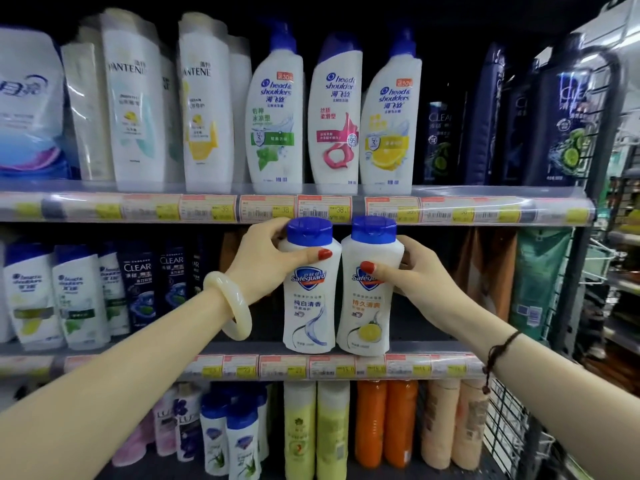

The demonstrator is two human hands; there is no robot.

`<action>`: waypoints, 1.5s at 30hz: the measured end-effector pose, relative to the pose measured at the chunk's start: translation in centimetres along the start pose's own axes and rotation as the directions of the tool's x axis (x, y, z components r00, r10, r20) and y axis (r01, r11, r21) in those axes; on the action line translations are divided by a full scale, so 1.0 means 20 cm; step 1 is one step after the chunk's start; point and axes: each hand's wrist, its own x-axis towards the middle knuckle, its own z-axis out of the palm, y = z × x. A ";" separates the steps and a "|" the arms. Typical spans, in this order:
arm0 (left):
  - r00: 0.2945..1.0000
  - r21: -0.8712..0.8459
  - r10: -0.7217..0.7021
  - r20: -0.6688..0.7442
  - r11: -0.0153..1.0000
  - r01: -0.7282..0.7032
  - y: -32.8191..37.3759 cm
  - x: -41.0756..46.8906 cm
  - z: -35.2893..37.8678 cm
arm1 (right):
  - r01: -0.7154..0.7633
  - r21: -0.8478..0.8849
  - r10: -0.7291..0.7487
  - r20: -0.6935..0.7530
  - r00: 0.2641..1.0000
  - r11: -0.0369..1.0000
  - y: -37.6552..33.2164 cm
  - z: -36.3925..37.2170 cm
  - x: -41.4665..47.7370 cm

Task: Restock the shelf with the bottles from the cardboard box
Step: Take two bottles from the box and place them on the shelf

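Two white Safeguard bottles with blue caps stand side by side at the front edge of the middle shelf [433, 348]. My left hand [266, 261] grips the left bottle [308, 306], thumb across its front just below the cap. My right hand [415, 271] grips the right bottle [367, 306], which has a lemon on its label, thumb on the front and fingers behind. The two bottles touch each other. The cardboard box is out of view.
The top shelf [311, 206] holds Pantene, Head & Shoulders and dark Clear bottles. Left of my hands stand small Head & Shoulders and Clear bottles [138, 289]. Brown and green pouches [533, 282] hang at right. The bottom shelf holds yellow, orange and beige bottles [384, 424].
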 end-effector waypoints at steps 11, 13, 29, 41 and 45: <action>0.984 -0.130 -0.169 0.064 0.976 0.176 -0.17 -0.07 0.04 | -0.041 0.050 0.039 0.049 0.998 0.998 0.06 0.03 -0.05; 0.971 -0.152 -0.209 0.116 0.962 0.226 -0.19 -0.10 0.05 | -0.055 0.048 0.052 0.060 0.997 0.997 0.07 0.03 -0.07; 0.876 -0.230 -0.425 0.228 0.851 0.473 -0.13 -0.16 0.08 | -0.263 0.176 0.243 0.129 0.961 0.949 0.12 0.01 -0.17; 0.811 -0.249 -0.541 0.222 0.773 0.584 -0.20 0.00 0.07 | -0.300 0.213 0.287 0.089 0.954 0.930 0.13 0.05 0.02; 0.804 -0.249 -0.551 0.224 0.765 0.594 -0.21 0.09 0.05 | -0.317 0.224 0.308 0.077 0.948 0.922 0.12 0.06 0.11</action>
